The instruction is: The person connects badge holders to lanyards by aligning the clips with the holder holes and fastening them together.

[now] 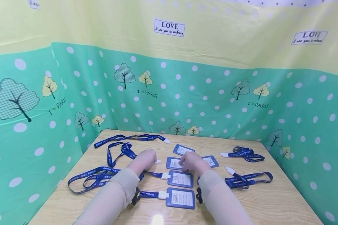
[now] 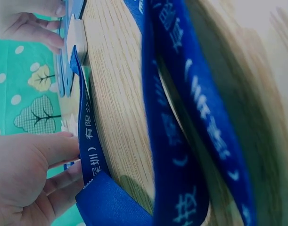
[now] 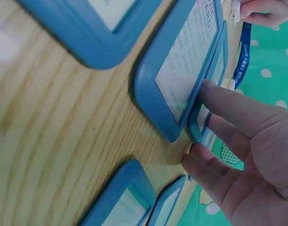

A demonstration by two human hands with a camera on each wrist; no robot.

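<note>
Lower middle of frame: two cards (image 1: 183, 203), joined to straps (image 1: 149, 194) by white clips (image 1: 162, 195). Cards are six, one mostly behind right sleeve (image 1: 223, 197); clips also six. Centre: left hand (image 1: 147, 159), fingers curled tight, pinches strap beside clip; right hand (image 1: 192, 162), fingers half curled, pinches end of third card (image 1: 171, 162). Right: two loose straps. Behind: patterned curtain (image 1: 186, 93).
</note>
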